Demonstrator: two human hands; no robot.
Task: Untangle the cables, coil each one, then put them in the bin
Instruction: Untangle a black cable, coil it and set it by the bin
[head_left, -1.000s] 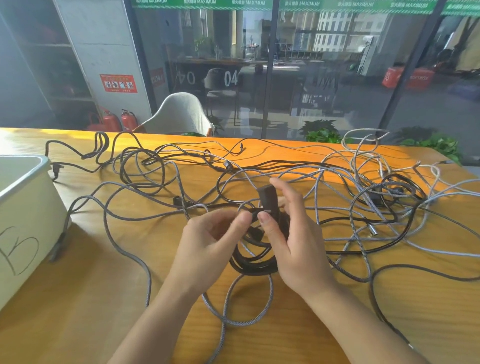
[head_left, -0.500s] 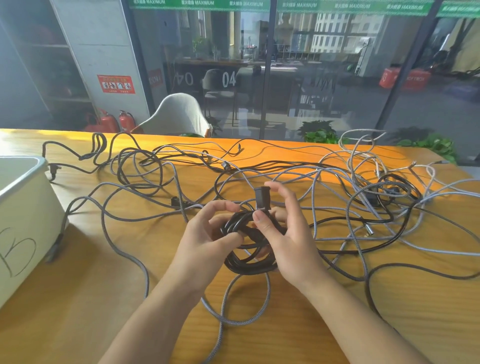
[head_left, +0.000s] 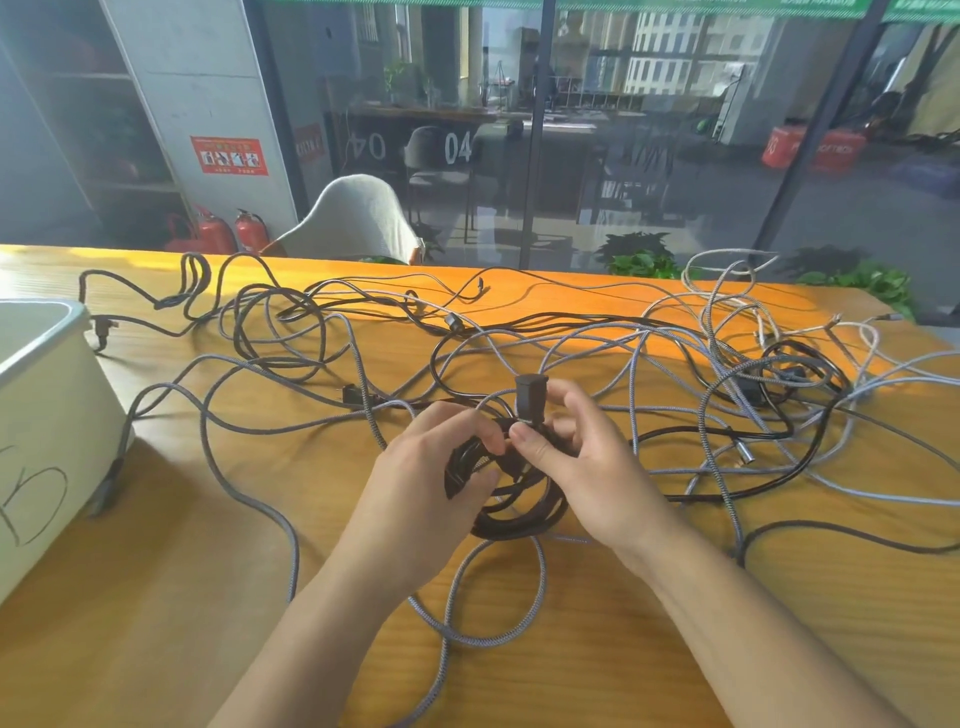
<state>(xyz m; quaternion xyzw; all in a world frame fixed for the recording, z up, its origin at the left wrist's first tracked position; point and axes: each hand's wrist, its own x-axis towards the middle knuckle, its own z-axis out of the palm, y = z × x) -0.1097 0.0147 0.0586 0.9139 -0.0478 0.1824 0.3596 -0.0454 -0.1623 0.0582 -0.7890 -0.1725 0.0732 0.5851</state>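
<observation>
Here, at the centre of the frame, a person's two bare hands meet over a small coil of black cable (head_left: 511, 512) on a long orange-brown wooden table (head_left: 623, 649). The left hand (head_left: 426, 493) curls its fingers round the coil's left side; the fingers hide that part of the coil. The right hand (head_left: 587, 467) pinches the cable just under its blocky black plug (head_left: 530, 397), which stands upright above the coil. Its palm covers the coil's right edge.

Across the middle of the frame lies a wide tangle of loose grey braided and black cables (head_left: 675, 374); where one ends and another begins cannot be made out. One grey loop runs under the hands and off toward the bottom of the frame.

At the left edge stands a cream plastic bin (head_left: 52, 431), cut off by the frame, well apart from the coil. A hand-drawn dark mark on its side looks like a "B" but is partly cut off.

In the upper middle, the glass wall (head_left: 649, 156) carries the white number "04", with a mirrored "04" to its left. A red notice (head_left: 229, 156) in the upper left is too small to read.
</observation>
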